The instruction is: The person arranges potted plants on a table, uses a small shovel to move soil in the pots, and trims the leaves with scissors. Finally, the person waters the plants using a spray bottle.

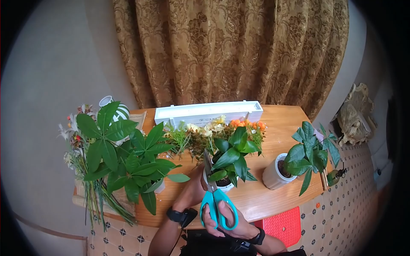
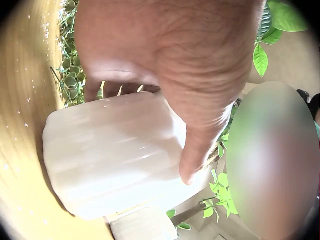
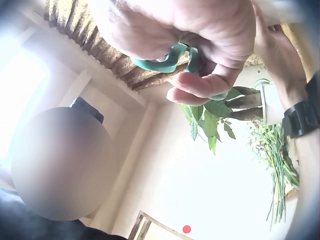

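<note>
A white ribbed pot point(image 2: 115, 155) with a leafy green plant point(image 1: 232, 158) stands at the table's front middle. My left hand point(image 1: 194, 190) grips this pot from the left; in the left wrist view the thumb lies along the rim side and the fingertips are hidden behind the pot. My right hand point(image 1: 239, 224) holds a pair of scissors point(image 1: 208, 199) by its teal handles, fingers and thumb through the loops. The metal blades point away from me and overlap the plant's left edge in the head view.
A second white pot point(image 1: 273, 177) with a plant stands right. Left are a large leafy plant point(image 1: 141, 170), cut flower stems point(image 1: 92, 187) and a striped vase point(image 1: 121, 112). Behind are a long white planter box point(image 1: 209, 112) and yellow and orange flowers point(image 1: 209, 130). A red stool point(image 1: 282, 226) stands below.
</note>
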The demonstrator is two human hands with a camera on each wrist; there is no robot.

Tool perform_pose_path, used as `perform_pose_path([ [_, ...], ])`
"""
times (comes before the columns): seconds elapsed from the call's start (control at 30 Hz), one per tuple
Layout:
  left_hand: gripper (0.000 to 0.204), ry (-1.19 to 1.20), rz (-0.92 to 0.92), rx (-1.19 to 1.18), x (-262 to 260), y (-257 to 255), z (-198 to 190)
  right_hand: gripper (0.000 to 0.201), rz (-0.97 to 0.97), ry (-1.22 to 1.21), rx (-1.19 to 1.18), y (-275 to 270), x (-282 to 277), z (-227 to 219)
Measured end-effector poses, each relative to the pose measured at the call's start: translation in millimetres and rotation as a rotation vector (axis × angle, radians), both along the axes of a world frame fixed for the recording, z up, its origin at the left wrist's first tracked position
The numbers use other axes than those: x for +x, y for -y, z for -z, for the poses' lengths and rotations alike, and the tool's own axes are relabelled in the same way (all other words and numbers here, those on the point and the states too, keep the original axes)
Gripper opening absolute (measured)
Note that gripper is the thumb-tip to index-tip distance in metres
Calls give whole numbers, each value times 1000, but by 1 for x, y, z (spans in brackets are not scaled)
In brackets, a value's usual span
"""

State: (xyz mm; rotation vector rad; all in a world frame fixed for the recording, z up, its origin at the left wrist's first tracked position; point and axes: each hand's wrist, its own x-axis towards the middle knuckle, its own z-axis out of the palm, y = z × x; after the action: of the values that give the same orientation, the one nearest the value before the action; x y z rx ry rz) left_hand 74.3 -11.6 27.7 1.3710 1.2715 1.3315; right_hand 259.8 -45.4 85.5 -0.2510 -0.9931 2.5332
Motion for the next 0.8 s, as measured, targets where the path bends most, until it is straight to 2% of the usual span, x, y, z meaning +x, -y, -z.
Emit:
perform_pose_path([
  [0.03, 80, -1, 2, 0, -1, -1, 6, 51, 2, -1, 0, 1, 1, 1],
  [0.13, 100, -145, 113, 2, -4, -1, 9, 50, -41, 28, 44, 5, 5, 6],
  [0.2, 116, -243, 53, 86, -2, 0, 3, 48, -212, 29, 108, 9, 12, 11],
  [0.23, 116, -243, 55, 87, -3, -2, 6, 47, -270, 14, 122, 11, 16, 11],
  [0.4, 116, -142, 115, 5, -2, -2, 8, 55, -218, -94, 206, 14, 36, -25],
  [0.43, 116, -125, 120, -2, -1, -1, 6, 75, -153, 6, 187, 16, 39, -33],
  [0.47, 113, -135, 101, -54, -2, 1, 3, 75, -151, 5, 188, 13, 41, -35],
  [0.53, 111, -147, 83, -104, -2, 2, 6, 62, -160, -124, 184, 9, 45, -36],
  [0.67, 100, -33, 124, -132, -5, -2, 25, 55, -146, -70, 118, 4, 48, -29],
  [0.8, 109, -49, 125, -154, -5, -1, 30, 53, -173, -109, 150, 3, 46, -27],
])
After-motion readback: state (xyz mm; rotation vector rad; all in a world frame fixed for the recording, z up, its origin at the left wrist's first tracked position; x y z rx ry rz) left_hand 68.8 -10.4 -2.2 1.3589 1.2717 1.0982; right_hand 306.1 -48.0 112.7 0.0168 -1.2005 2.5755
